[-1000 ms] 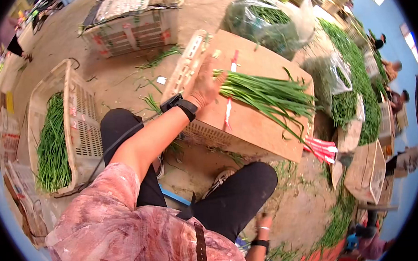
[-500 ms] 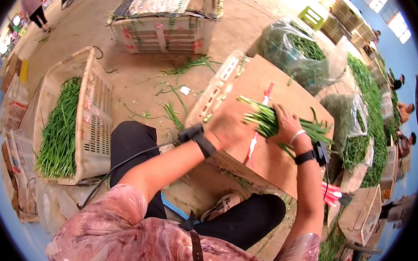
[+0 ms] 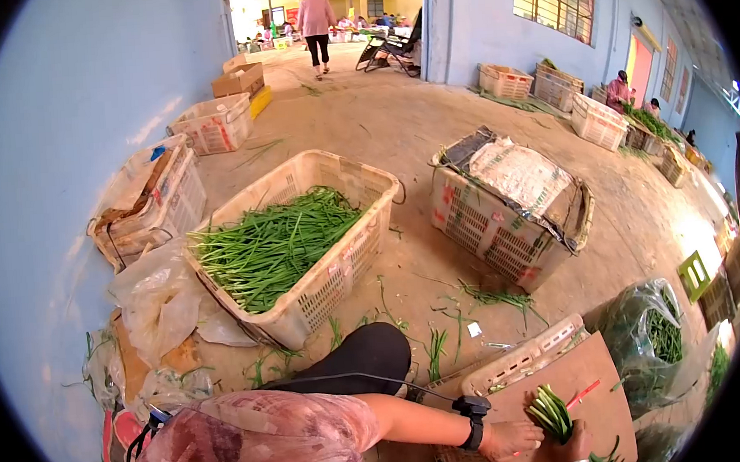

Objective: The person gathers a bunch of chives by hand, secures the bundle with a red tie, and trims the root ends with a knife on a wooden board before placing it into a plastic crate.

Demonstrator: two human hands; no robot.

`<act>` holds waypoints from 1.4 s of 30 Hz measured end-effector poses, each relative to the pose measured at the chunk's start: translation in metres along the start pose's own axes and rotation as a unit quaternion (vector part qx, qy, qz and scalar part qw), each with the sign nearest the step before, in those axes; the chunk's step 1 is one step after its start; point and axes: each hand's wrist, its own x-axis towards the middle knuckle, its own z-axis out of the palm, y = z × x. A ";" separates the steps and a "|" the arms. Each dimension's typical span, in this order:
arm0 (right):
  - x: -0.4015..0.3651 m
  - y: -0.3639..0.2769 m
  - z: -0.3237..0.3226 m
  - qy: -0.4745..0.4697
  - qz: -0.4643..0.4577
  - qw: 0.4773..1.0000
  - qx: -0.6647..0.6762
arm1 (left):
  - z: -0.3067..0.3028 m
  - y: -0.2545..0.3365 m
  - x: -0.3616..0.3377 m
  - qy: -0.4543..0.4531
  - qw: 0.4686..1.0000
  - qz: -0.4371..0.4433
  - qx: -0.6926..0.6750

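A small bundle of green chives (image 3: 550,412), its pale cut ends toward the top, lies on a brown board (image 3: 588,355). My right hand (image 3: 575,445), with a white bracelet at the wrist, is wrapped round the bundle's lower part and is partly cut off by the view's edge. Just left of it, my left hand (image 3: 511,439) lies with its fingers stretched toward the bundle. A red tie strip (image 3: 583,393) runs across the board under the chives, and its other end shows below my left hand.
A plastic crate (image 3: 351,270) full of chives stands to the left, a covered crate (image 3: 513,214) ahead. A plastic bag (image 3: 644,341) of greens sits right of the board. Loose stems (image 3: 437,350) litter the floor. A person (image 3: 316,22) walks in the doorway.
My view has swung up and left, bringing the doorway and wall into sight. My left hand has moved from the cut ends to beside the bundle; my right hand stays on the chives.
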 end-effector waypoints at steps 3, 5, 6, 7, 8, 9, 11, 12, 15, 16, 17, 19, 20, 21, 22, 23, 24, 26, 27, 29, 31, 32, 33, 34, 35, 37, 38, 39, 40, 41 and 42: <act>0.003 -0.016 -0.012 -0.016 0.030 0.997 0.064 | -0.011 0.007 0.002 -0.059 0.998 -0.038 -0.007; 0.007 -0.004 0.005 0.000 -0.041 0.999 -0.023 | -0.012 0.008 0.001 -0.057 0.998 -0.038 -0.006; 0.005 0.001 0.017 0.007 -0.076 0.995 -0.067 | -0.002 0.003 -0.003 -0.030 0.999 -0.025 -0.002; 0.003 -0.002 0.022 -0.010 -0.035 0.994 -0.106 | -0.002 0.002 -0.002 -0.002 1.000 -0.008 0.003; 0.007 -0.001 0.022 -0.011 -0.038 0.992 -0.118 | -0.005 -0.001 0.000 -0.015 1.000 -0.009 -0.001; 0.010 -0.001 0.022 -0.016 -0.042 0.991 -0.130 | -0.007 -0.003 0.000 -0.026 1.000 -0.013 -0.006; 0.006 0.007 0.024 -0.055 -0.022 0.987 -0.147 | -0.004 0.002 0.000 -0.056 0.998 -0.022 -0.031; 0.006 0.009 0.024 -0.064 -0.017 0.985 -0.158 | -0.008 0.001 0.003 -0.076 0.996 -0.022 -0.040; 0.007 -0.019 -0.002 -0.120 0.024 0.979 -0.166 | -0.032 0.013 0.017 -0.105 0.989 -0.066 -0.083; 0.009 -0.026 -0.008 -0.118 0.039 0.979 -0.161 | -0.055 0.026 0.026 -0.111 0.985 -0.088 -0.099; 0.011 -0.034 -0.009 -0.117 0.053 0.980 -0.152 | -0.084 0.040 0.032 -0.117 0.980 -0.113 -0.114; 0.010 -0.058 -0.027 -0.156 0.077 0.973 -0.153 | -0.151 0.078 0.038 -0.130 0.970 -0.120 -0.166; 0.009 -0.060 -0.033 -0.125 0.061 0.977 -0.164 | -0.200 0.095 0.036 -0.138 0.966 -0.098 -0.197; 0.008 -0.058 -0.036 -0.096 0.047 0.979 -0.171 | -0.239 0.099 0.019 -0.130 0.976 -0.103 -0.138; 0.009 -0.062 -0.041 -0.063 0.034 0.982 -0.176 | -0.291 0.122 -0.005 -0.051 0.982 -0.137 -0.123; 0.012 -0.067 -0.048 -0.050 0.058 0.986 -0.148 | -0.340 0.138 -0.029 -0.014 0.970 -0.210 -0.125; 0.007 -0.089 -0.062 -0.016 0.044 0.997 -0.068 | -0.378 0.140 -0.061 0.052 0.962 -0.259 -0.070; 0.007 -0.085 -0.057 0.058 -0.044 0.997 -0.020 | -0.413 0.114 -0.151 0.191 0.877 -0.407 0.173; 0.007 -0.110 -0.058 0.019 0.009 0.999 0.038 | -0.421 0.113 -0.180 0.127 0.794 -0.530 0.271; 0.021 -0.122 -0.027 -0.030 0.038 0.977 0.208 | -0.406 0.086 -0.245 0.065 0.678 -0.669 0.299; 0.029 -0.198 -0.027 -0.109 -0.005 0.964 0.244 | -0.387 0.029 -0.297 0.075 0.608 -0.635 0.471; 0.030 -0.221 -0.020 -0.116 -0.026 0.961 0.249 | -0.379 0.005 -0.313 0.078 0.566 -0.611 0.549; 0.032 -0.249 -0.020 -0.138 -0.023 0.972 0.188 | -0.384 -0.013 -0.320 0.187 0.543 -0.573 0.585; 0.034 -0.270 -0.017 -0.156 -0.038 0.973 0.165 | -0.398 -0.012 -0.318 0.213 0.508 -0.592 0.589; 0.033 -0.298 -0.018 -0.165 -0.053 0.970 0.172 | -0.408 -0.007 -0.319 0.212 0.536 -0.691 0.435; 0.043 -0.324 -0.016 -0.177 -0.082 0.963 0.183 | -0.428 -0.011 -0.326 0.140 0.577 -0.781 0.193; 0.046 -0.329 -0.009 -0.189 -0.094 0.959 0.189 | -0.431 -0.008 -0.326 0.147 0.586 -0.775 0.186; 0.049 -0.334 -0.004 -0.185 -0.090 0.956 0.211 | -0.430 -0.003 -0.327 0.153 0.592 -0.771 0.178; 0.051 -0.344 -0.004 -0.172 -0.101 0.958 0.208 | -0.425 0.002 -0.329 0.156 0.598 -0.768 0.168; 0.053 -0.354 -0.006 -0.171 -0.096 0.956 0.216 | -0.417 0.002 -0.337 0.162 0.612 -0.747 0.202; 0.054 -0.363 -0.007 -0.169 -0.091 0.955 0.225 | -0.412 0.005 -0.346 0.156 0.625 -0.733 0.218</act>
